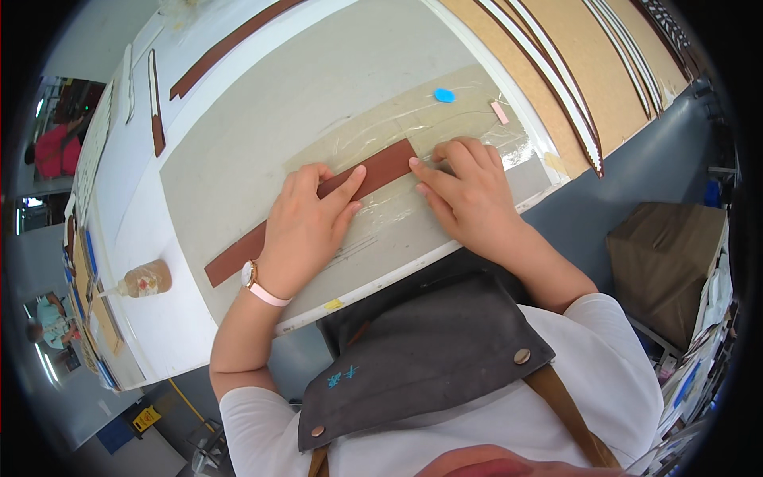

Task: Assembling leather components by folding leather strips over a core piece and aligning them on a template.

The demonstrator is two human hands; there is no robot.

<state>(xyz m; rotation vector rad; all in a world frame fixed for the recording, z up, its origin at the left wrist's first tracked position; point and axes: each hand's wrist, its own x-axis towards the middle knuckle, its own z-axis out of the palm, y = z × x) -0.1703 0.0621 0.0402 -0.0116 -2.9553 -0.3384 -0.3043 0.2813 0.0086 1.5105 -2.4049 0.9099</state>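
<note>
A long flat reddish-brown strip [385,168], which looks like leather, lies slantwise across the clear film and grey mat in front of me. My left hand [306,219] lies over its middle, closed around it. The thumb and a finger press on its top face, and the palm hides part of the strip. At its right end, my right hand [470,191] has bent fingers, apart from one another. The index fingertip touches the strip's corner, while the thumb rests on the film just below.
Beyond the strip, a blue piece [444,95] and a pink piece [499,112] lie on the film. A squeeze bottle [145,279] lies at left. More brown strips [230,49] are at far left, and white-and-brown strips [548,71] cover a tan board [600,83] at right. A brown-covered box [664,262] stands right.
</note>
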